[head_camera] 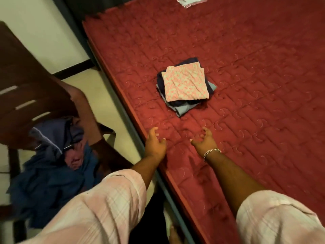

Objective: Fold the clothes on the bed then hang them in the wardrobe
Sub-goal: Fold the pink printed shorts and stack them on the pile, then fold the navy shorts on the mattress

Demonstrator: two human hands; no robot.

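A stack of folded clothes [186, 85] lies in the middle of the red quilted bed [246, 67], with a pink patterned piece on top of dark blue and grey ones. My left hand [154, 143] and my right hand [204, 140] hover over the near edge of the bed, a short way below the stack. Both are empty, fingers loosely curled, palms facing each other. A chain bracelet sits on my right wrist.
A dark wooden chair [26, 95] stands left of the bed on the pale floor, with a heap of blue unfolded clothes [52, 155] on it. A small clear plastic packet [191, 1] lies at the bed's far end. The bed's metal frame edge [123, 110] runs diagonally between chair and mattress.
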